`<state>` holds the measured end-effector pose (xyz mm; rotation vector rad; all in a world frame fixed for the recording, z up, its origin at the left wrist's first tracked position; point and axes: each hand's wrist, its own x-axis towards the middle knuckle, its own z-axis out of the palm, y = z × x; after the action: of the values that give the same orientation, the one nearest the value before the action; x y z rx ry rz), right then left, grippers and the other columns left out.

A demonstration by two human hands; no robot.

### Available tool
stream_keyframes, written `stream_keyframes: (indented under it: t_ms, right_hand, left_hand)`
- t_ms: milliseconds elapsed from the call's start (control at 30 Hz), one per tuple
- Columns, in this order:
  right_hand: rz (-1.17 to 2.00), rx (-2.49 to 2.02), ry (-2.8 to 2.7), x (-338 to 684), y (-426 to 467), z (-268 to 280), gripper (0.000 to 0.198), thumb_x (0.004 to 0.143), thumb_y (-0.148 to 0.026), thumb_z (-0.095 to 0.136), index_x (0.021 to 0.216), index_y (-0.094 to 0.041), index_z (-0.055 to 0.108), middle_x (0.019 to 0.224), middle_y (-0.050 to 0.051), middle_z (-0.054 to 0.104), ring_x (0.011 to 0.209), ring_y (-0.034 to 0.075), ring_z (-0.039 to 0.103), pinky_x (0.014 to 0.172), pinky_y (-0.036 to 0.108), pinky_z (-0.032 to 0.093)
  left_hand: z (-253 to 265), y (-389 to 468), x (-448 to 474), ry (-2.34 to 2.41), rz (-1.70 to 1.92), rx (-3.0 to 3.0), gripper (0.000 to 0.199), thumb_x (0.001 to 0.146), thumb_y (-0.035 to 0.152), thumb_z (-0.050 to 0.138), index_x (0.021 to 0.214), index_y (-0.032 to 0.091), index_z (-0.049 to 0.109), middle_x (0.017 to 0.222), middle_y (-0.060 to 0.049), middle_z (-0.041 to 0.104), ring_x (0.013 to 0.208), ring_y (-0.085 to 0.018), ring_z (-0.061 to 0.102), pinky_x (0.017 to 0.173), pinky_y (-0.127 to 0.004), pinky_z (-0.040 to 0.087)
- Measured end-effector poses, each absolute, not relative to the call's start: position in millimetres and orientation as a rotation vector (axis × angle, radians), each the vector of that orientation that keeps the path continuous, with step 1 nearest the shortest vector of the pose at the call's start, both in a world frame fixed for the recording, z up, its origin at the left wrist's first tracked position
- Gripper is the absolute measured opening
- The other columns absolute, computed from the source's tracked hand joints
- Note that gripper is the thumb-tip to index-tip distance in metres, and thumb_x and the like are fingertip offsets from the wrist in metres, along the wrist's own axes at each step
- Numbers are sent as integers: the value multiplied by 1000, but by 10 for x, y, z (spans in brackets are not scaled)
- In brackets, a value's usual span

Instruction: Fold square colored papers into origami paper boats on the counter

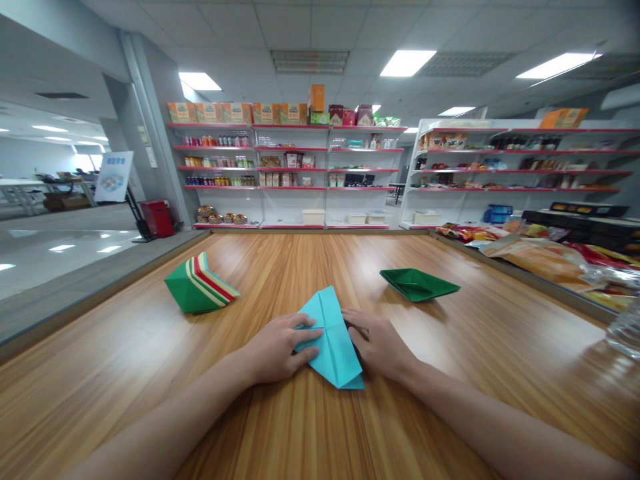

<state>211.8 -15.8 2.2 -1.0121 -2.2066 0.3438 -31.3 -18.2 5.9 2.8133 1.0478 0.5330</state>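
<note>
From my remote view, a wood-grained counter (pixel 300 443) fills the near ground, and two bare forearms reach over it from the near left and near right. Between my hands lies a creased sheet of blue folded paper (pixel 331 347), near the middle of the counter, a lower layer peeking out at its near right corner. My left hand (pixel 287 347) rests on its left side, fingers extended and slightly parted — laid on the paper, not curled round it. My right hand (pixel 383 343) is at the right edge with fingers loosely bent; I cannot tell whether they pinch it. At the far right edge I see part of a clear plastic object (pixel 625 333).

Farther out, a striped green, cream and red paper bundle (pixel 197 288) sits left, and a green folded paper shape (pixel 420 285) sits right — both well apart from my hands. Beyond, packaged goods (pixel 540 257) lie right, and stocked shelves (pixel 293 189) stand farthest.
</note>
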Motion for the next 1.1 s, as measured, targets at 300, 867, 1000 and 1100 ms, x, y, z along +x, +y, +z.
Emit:
stream_keyframes:
  t_ms: [300, 867, 1000, 1100]
  right_hand:
    - [331, -999, -2161, 2105, -158, -38, 36, 87, -21, 47, 119, -15, 62, 123, 11, 62, 116, 24, 56, 100, 43, 45]
    - [307, -886, -2559, 2083, -291, 76, 52, 89, -29, 51, 139, -23, 41, 144, 11, 40, 132, 27, 37, 108, 50, 31]
    - [298, -987, -2655, 2042, -344, 103, 58, 93, -42, 43, 145, -21, 28, 151, 12, 25, 139, 29, 22, 110, 54, 21]
    - [339, -1069, -2693, 2024, -361, 102, 61, 95, -46, 35, 147, -18, 20, 153, 12, 17, 141, 28, 14, 112, 56, 14]
  left_hand:
    - [60, -186, -333, 1035, 470, 2774, 43, 90, 45, 48, 129, 26, 54, 135, -10, 51, 124, -28, 47, 104, -44, 37]
    - [136, -181, -371, 951, 484, 2477, 85, 83, 32, 62, 147, 33, 6, 137, -8, 50, 125, -28, 45, 107, -56, 22]
    - [113, -183, -363, 977, 523, 2466, 78, 80, 32, 65, 144, 30, 20, 136, -9, 51, 124, -28, 46, 107, -55, 22]
    - [91, -182, -356, 995, 554, 2491, 49, 81, 34, 65, 125, 25, 47, 130, -8, 55, 122, -29, 47, 107, -54, 26]
